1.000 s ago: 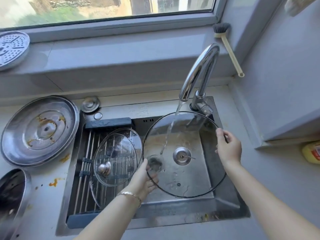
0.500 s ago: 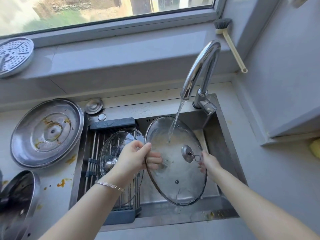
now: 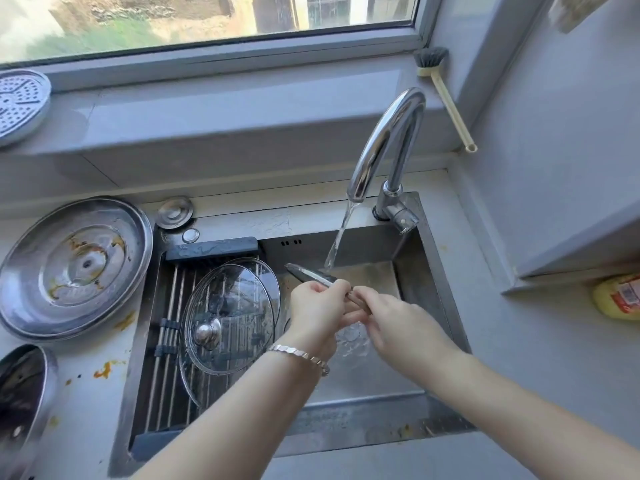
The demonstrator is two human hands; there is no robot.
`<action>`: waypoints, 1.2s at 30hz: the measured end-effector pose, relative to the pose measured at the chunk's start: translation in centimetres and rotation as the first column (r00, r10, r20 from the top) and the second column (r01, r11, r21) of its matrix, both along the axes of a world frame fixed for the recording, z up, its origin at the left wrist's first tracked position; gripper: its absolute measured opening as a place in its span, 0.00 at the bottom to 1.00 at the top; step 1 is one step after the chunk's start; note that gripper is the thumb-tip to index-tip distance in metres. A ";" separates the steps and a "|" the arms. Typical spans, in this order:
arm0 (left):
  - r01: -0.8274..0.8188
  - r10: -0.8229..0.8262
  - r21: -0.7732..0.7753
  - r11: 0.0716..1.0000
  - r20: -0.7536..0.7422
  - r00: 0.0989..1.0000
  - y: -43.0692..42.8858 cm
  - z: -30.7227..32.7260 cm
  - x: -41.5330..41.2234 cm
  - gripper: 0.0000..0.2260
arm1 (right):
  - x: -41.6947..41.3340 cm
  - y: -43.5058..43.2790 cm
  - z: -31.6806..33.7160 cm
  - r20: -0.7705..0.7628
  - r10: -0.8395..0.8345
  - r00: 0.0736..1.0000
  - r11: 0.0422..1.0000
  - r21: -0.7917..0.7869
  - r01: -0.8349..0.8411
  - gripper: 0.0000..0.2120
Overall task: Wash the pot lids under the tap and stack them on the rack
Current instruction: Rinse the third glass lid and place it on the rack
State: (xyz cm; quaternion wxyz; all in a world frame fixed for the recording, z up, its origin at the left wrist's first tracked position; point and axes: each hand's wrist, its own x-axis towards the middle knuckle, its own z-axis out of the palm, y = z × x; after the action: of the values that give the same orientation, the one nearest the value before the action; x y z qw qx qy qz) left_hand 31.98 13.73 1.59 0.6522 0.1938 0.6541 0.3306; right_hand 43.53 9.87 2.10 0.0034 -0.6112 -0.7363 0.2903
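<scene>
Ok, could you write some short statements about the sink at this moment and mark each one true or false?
1. Water is running from the tap. True.
2. The left hand and the right hand both hold the held lid under the stream. True.
3. The rack has no lids on it. False: a knobbed glass lid lies on it.
4. The steel lid on the counter is spotless. False: it has orange-brown stains.
5. The brush lies inside the sink. False: it leans on the ledge by the window.
</scene>
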 end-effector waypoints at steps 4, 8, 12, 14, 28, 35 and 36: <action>0.170 -0.172 0.024 0.985 0.094 0.981 0.1 -0.3 0.3 0.06 | 2.4 1.3 -2.8 0.096 -0.165 0.982 0.971 0.190 0.144 0.14; 0.283 -0.306 -0.179 0.942 -0.113 0.945 -1.1 -3.9 -2.5 0.13 | 5.9 1.5 -4.9 -0.185 -0.451 0.873 0.871 0.123 0.476 0.09; 0.184 -0.237 -0.442 0.878 -0.069 0.969 -3.5 -6.4 -5.0 0.26 | 7.3 1.0 -6.9 -0.434 -0.706 0.559 0.663 -0.131 0.737 0.06; 0.127 -0.147 -0.500 0.857 0.001 0.989 -4.2 -7.0 -5.5 0.29 | 7.8 1.1 -7.7 -0.490 -0.809 0.325 0.521 -0.340 0.783 0.06; 0.015 -0.011 0.102 0.995 -0.039 0.999 -1.4 -3.4 -8.6 0.12 | 2.9 -2.3 -12.9 -0.250 -0.861 -0.443 0.187 -0.965 0.181 0.08; -0.200 0.200 -0.020 0.980 0.157 0.967 -0.7 -4.3 -10.3 0.12 | 3.1 0.9 -9.3 -0.576 -0.763 -0.292 0.465 -0.804 0.371 0.08; -0.212 0.220 -0.061 0.975 0.186 0.958 -0.8 -4.7 -10.1 0.13 | 3.5 1.4 -8.3 -0.627 -0.745 -0.229 0.506 -0.754 0.418 0.08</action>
State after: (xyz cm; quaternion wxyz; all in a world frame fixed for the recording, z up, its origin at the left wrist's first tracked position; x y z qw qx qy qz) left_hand 21.86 12.97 -3.09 0.6759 0.0753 0.6121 0.4035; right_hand 47.03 11.24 -6.18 0.5175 -0.5441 -0.1138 0.6505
